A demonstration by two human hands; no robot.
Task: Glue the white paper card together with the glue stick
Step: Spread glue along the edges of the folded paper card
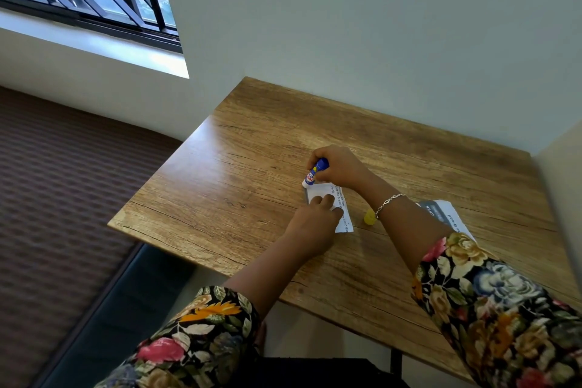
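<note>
1. Head view: the right hand is closed around the glue stick, tilted with its tip down at the far left corner of the white paper card.
2. The left hand lies flat on the card's near part, fingers spread, pinning it to the tabletop.
3. A yellow cap sits just under the right wrist; another printed paper lies beyond that forearm.
4. Gluing looks underway; next likely calls for running the stick along the edge, then pressing the card shut.
</note>
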